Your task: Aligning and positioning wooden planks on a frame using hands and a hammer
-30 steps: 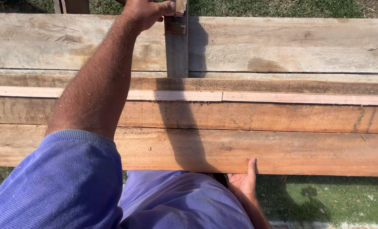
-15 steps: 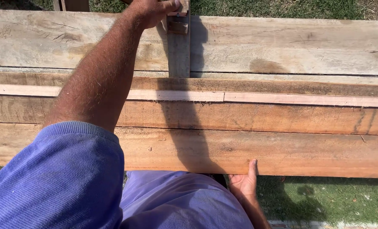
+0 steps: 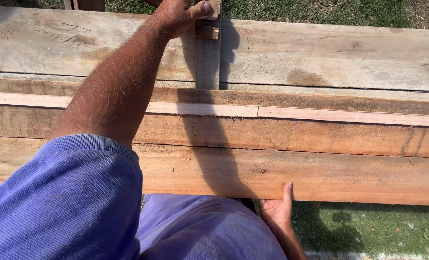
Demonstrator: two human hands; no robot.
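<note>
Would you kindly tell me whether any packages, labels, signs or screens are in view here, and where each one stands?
None in view: no package, label, sign or screen.
What shows instead is bare wood planks lying crosswise over grass, with the left hand on a small wooden block at the far edge and the right hand under the near plank's edge.

Green grass [image 3: 320, 10] beyond the far edge, shaded grass [image 3: 368, 231] below the near edge, pale paving strip [image 3: 368, 255] at the bottom
</note>
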